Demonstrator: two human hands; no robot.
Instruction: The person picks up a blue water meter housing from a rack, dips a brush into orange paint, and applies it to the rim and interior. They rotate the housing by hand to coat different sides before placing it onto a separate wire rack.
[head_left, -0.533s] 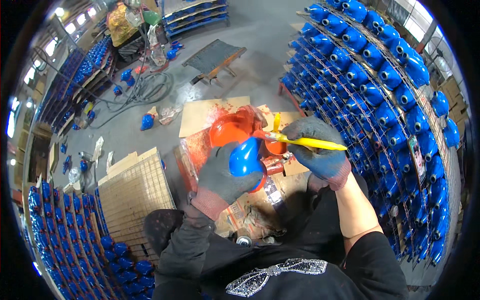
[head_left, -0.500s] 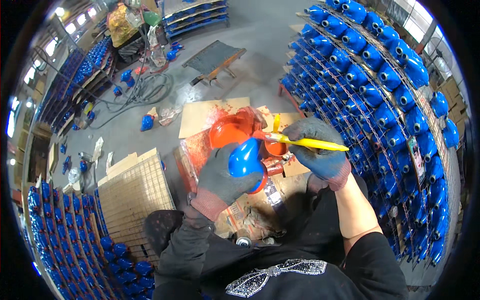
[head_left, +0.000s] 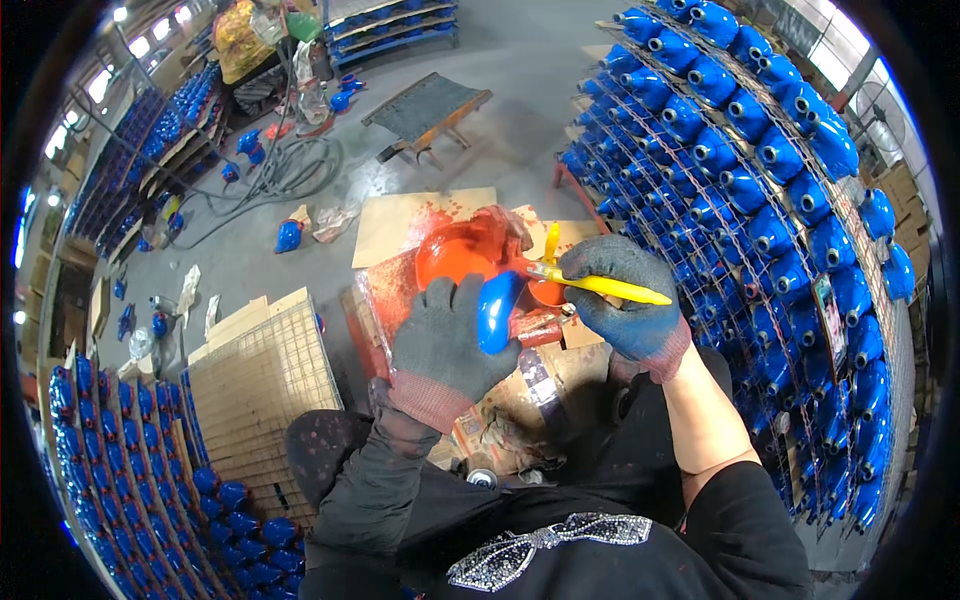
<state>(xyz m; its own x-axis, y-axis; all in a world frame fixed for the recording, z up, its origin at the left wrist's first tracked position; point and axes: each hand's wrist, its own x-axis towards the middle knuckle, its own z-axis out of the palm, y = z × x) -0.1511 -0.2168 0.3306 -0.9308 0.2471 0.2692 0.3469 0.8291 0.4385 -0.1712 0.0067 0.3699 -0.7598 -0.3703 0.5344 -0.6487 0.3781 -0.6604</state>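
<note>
My left hand (head_left: 440,340), in a dark glove with a reddish cuff, is closed round a glossy blue rounded metal part (head_left: 497,313) and covers its left side. The fingers of my right hand (head_left: 625,297), gloved too, pinch a paintbrush by its yellow handle (head_left: 628,290). Its red-wet bristles lie at the upper end of the blue part; whether they touch it I cannot tell. Just beyond the part is a wide pan of red-orange paint (head_left: 455,250). A smaller paint container (head_left: 547,292) shows partly behind the brush.
Paint-spattered cardboard (head_left: 385,230) lies under the pan. To my right stands a tall wire rack (head_left: 735,165) full of blue parts. More blue parts (head_left: 120,430) fill shelves at the lower left, beside a wire mesh panel (head_left: 270,385). A low bench (head_left: 425,108) and coiled hoses (head_left: 300,165) are farther off.
My left hand has turned the blue part, so it looks narrower and its red lower rim is out of sight. My right hand and the brush have shifted slightly left.
</note>
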